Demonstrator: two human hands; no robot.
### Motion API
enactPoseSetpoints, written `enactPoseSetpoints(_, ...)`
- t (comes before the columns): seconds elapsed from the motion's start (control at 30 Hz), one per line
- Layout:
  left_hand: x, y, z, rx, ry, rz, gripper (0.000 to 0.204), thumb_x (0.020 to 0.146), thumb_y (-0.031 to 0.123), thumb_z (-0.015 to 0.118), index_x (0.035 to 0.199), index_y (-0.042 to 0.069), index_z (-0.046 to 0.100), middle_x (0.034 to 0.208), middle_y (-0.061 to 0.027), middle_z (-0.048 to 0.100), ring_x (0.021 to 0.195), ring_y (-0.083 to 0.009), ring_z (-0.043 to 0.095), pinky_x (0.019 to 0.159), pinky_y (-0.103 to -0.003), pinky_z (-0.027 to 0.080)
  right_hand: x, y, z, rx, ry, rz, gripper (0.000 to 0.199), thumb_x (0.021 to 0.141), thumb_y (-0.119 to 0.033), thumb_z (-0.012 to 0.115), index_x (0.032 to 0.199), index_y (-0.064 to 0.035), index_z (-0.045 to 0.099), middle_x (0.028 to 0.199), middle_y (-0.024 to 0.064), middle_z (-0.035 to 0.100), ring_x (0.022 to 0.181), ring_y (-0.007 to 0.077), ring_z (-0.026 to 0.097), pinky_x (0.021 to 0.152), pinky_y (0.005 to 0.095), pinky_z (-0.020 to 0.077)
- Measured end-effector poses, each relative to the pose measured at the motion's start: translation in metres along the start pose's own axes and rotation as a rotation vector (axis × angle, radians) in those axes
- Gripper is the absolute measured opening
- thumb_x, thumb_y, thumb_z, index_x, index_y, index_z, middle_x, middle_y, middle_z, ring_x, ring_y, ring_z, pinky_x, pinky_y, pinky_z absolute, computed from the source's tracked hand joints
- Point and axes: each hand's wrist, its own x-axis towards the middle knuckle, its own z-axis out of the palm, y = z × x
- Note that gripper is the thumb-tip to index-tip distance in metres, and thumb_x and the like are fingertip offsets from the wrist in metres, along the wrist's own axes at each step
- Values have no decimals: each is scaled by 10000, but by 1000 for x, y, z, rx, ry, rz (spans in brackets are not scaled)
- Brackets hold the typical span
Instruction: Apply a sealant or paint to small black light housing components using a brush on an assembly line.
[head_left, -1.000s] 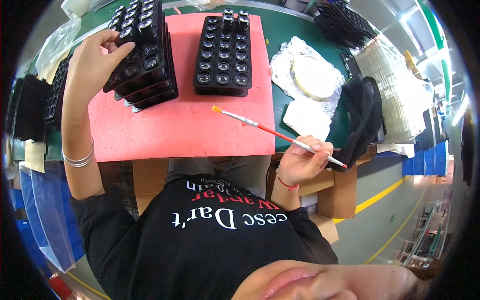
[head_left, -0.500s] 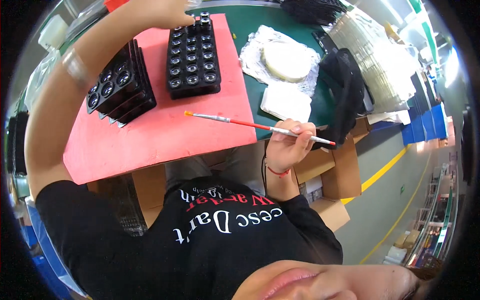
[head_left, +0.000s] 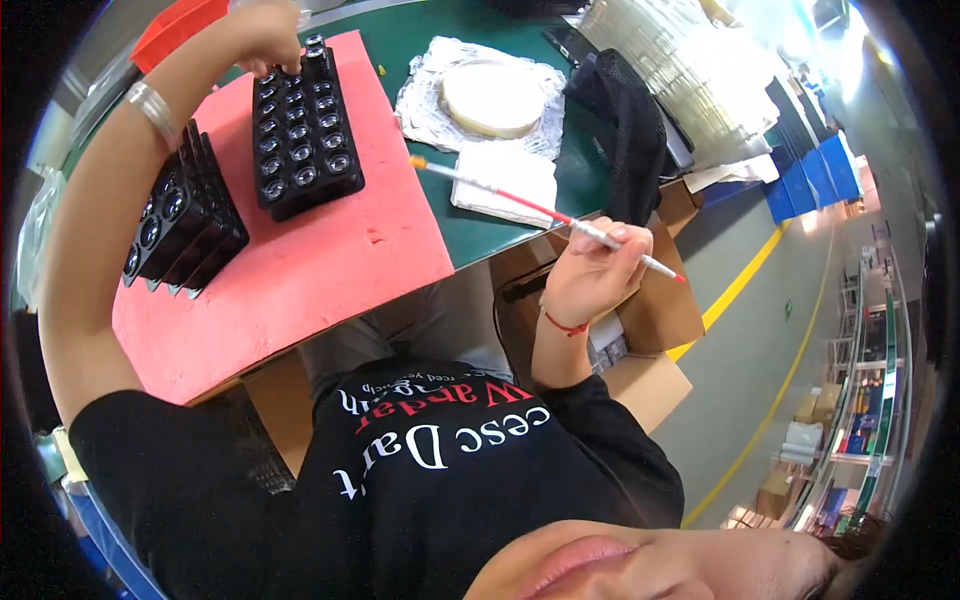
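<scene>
My right hand [head_left: 588,272] is shut on a thin red-and-white brush [head_left: 520,200], held off the table's near edge; its orange tip points left over a white folded cloth [head_left: 505,180]. My left hand [head_left: 262,32] reaches up to the far end of a black tray [head_left: 300,135] of round lens-like parts. Its fingers are curled there, and what they hold is hidden. The tray lies on a red foam mat [head_left: 310,270]. A stack of similar black trays [head_left: 185,220] stands tilted on the mat, just under my left forearm.
On the green table [head_left: 420,35] a round white disc [head_left: 495,95] lies on crumpled paper. To its right are a black mesh bag [head_left: 625,130] and stacked clear trays [head_left: 680,60]. Cardboard boxes [head_left: 660,310] stand below the table edge by a yellow floor line [head_left: 740,285].
My left hand has left the stack of trays and moved to the far end of the single tray. My right hand keeps hold of the brush, and the view has shifted.
</scene>
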Motion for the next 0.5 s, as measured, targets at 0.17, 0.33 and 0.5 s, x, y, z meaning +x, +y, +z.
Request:
enactPoseSetpoints(0.17,-102,29,-24,-100,641,464,226,616,82,531,802,9,425,691,-180,507,694,-354,510,602,-413,385,26,3,4,-492,40,-196,254,891,-232,370,776,-19,446,600,74,476,515,127,455,499,229,382)
enactPoseSetpoints(0.33,-202,78,-2,-557,202,619,232,616,6,552,801,35,415,661,-129,516,623,-307,533,531,-363,420,47,7,3,-686,-76,-259,220,880,-173,404,773,1,485,607,69,530,528,105,504,511,201,408)
enactPoseSetpoints(0.5,-225,61,51,-755,94,519,222,625,-4,563,824,28,468,692,-112,541,645,-259,570,582,-333,457,55,24,13,-702,-215,-175,201,870,-160,441,793,13,508,625,58,545,548,93,516,529,197,427)
